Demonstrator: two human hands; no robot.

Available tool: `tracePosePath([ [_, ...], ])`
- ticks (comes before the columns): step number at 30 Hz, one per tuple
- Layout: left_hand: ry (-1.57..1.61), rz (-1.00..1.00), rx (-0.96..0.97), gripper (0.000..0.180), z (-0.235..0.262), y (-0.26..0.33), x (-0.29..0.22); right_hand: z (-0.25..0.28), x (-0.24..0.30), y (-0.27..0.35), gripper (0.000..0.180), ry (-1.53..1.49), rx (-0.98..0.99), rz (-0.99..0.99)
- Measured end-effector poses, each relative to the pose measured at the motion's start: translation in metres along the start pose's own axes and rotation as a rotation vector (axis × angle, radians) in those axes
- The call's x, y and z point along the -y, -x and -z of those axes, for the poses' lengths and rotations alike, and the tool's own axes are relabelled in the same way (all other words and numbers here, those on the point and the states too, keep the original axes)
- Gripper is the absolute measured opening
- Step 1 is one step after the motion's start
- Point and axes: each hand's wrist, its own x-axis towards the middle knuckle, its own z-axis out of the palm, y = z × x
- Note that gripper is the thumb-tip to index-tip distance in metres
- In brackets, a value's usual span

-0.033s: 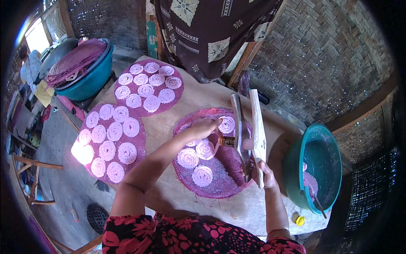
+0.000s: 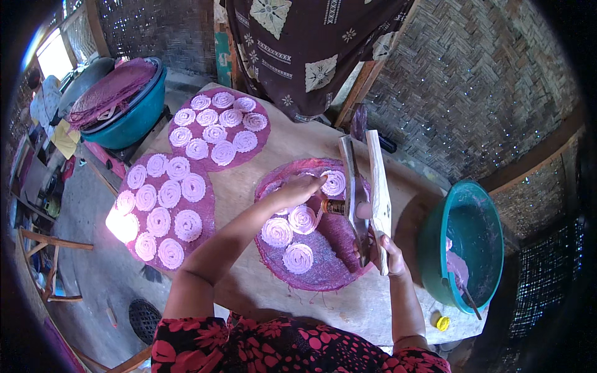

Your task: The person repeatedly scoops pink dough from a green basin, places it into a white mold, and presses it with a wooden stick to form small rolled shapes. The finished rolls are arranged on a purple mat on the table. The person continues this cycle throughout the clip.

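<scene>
Closed around the right end of a wooden hand press (image 2: 380,205) is my right hand (image 2: 387,255). The press has two long bars, with a pale plunger and a printed metal cylinder (image 2: 334,207) between them. A thin pink dough strand (image 2: 319,219) hangs from the cylinder's left end. My left hand (image 2: 303,190) is beside that end, fingers bent together; whatever they grip is hidden. Beneath both hands lies a round purple mesh mat (image 2: 323,273) bearing several pink dough spirals (image 2: 298,258). One more spiral (image 2: 334,183) sits just by my left fingertips.
Two purple mats with several pink spirals lie left (image 2: 202,211) and at the back (image 2: 261,137) of the wooden table (image 2: 242,280). A green basin (image 2: 444,248) with pink dough stands right, near a small yellow object (image 2: 443,323). A blue tub (image 2: 134,121) is at far left.
</scene>
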Motion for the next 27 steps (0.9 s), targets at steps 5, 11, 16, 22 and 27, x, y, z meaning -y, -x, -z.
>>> tracePosePath([
  [5,-0.025,-0.106,-0.17,0.075,-0.015,-0.01,0.023,0.004,-0.005,-0.008,0.077,-0.009,0.009,0.006],
  [11,-0.263,-0.188,-0.191,0.066,-0.026,-0.022,0.041,0.005,-0.01,-0.013,0.082,0.042,-0.02,0.008],
  [16,-0.066,-0.004,-0.158,0.061,-0.028,-0.019,0.047,0.004,-0.009,-0.012,0.08,0.068,-0.073,0.039],
  [22,-0.278,-0.034,-0.23,0.062,-0.028,-0.007,0.062,0.009,-0.012,-0.001,0.075,-0.009,-0.059,0.131],
  [27,-0.267,-0.01,-0.297,0.06,-0.034,0.007,0.06,0.012,-0.017,0.014,0.081,-0.096,0.0,0.209],
])
